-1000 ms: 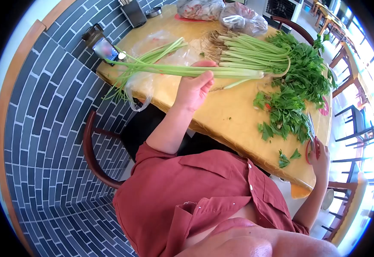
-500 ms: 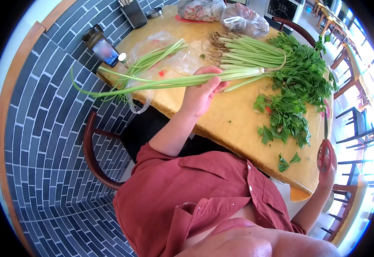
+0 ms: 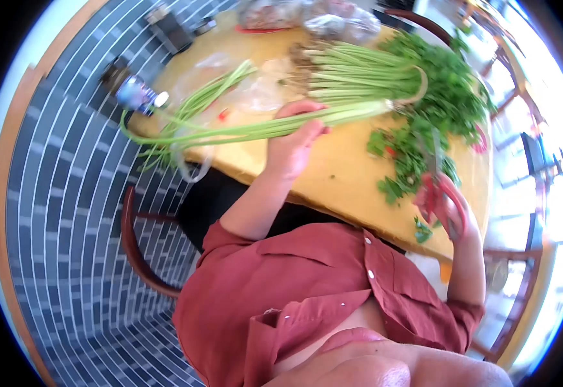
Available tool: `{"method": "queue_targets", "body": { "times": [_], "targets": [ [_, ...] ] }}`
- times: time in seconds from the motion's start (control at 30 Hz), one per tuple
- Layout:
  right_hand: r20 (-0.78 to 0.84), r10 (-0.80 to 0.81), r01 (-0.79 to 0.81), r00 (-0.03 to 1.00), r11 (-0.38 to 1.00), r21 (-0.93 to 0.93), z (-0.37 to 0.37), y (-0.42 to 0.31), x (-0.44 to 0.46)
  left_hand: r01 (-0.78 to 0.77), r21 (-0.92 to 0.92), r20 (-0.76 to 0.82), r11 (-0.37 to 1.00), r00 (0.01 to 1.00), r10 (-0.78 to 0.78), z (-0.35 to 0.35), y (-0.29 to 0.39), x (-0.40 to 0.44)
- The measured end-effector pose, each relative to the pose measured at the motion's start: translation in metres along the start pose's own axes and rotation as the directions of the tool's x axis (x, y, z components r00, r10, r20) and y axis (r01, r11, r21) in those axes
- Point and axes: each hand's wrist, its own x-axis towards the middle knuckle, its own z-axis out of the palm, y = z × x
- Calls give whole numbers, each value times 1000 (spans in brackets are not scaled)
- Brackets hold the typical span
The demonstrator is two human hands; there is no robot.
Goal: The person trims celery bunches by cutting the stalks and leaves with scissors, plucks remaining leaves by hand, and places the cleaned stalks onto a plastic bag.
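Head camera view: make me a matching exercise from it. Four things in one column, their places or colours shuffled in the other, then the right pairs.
Things
1. Scissors
2. Tablecloth
3. Raised bunch of stalks
4. Bulging plastic bags

Places and colours
A. near the top edge of the picture
B. held in the left hand
C. yellow
D. held in the right hand

Right pairs
1-D, 2-C, 3-B, 4-A
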Motion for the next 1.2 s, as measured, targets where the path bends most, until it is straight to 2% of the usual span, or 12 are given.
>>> {"method": "queue_targets", "body": {
  "times": [0.03, 0.07, 0.1, 0.27, 0.5, 0.7, 1.1, 1.2],
  "targets": [
    [52, 4, -3, 999, 1000, -29, 5, -1, 7, 11, -2, -4, 1000, 1000, -11, 2, 1, -1],
    [-91, 42, -50, 995, 994, -95, 19, -1, 14, 25, -6, -3, 1000, 1000, -25, 4, 1, -2],
    [11, -45, 47, 999, 973, -224, 26, -9, 15, 29, 16, -20, 999, 999, -28, 8, 0, -4],
    [-57, 49, -55, 997, 994, -93, 35, -6, 23, 73, 94, -43, 993, 997, -69, 23, -9, -12],
    [-63, 62, -69, 996, 990, -125, 43, -10, 25, 133, 71, -46, 989, 990, -130, 38, -26, -20],
    [-110, 61, -66, 992, 997, -40, 40, -3, 24, 162, 62, -77, 985, 985, -157, 38, -29, -22],
    [-99, 61, -72, 993, 991, -114, 31, -8, 22, 238, 58, -46, 970, 971, -236, 43, -29, -22],
    [-54, 126, -134, 991, 975, -175, 25, -16, 20, 263, 68, -33, 962, 965, -262, 42, -29, -20]
  ]
}}
